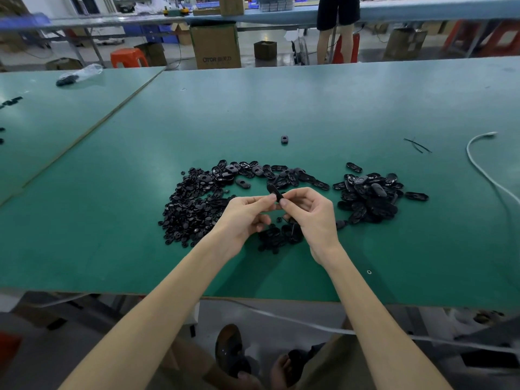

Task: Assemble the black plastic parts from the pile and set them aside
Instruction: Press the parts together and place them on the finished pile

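A black oval part [274, 192] is held above the green table [281, 108]. It is pinched from both sides, by the thumb and forefinger of the left hand [247, 218] and by the thumb and forefinger of the right hand [309, 215]. The remaining fingers of both hands are curled loosely toward the palms. Whether a 2nd, smaller piece is caught between the fingertips cannot be told.

Directly beneath the hands, a small cluster of black parts [278, 236] is seen lying on the table. To the left, a pile of small round pieces [188, 212] is spread out. Behind it, an arc of oval shells [253, 171] is laid out toward the right. Well apart on the right, a heap of oval parts [368, 197] is stacked.

1 single black part [284, 139] is set alone farther back on the table. Near the right side, thin black strands [417, 145] and a curving white cable [475, 161] are seen.

On the neighbouring table at the far left, a clear bag [80, 74] with dark pieces is placed. Beyond the table, a cardboard box [216, 46] and an orange stool [128, 58] are seen standing on the floor.
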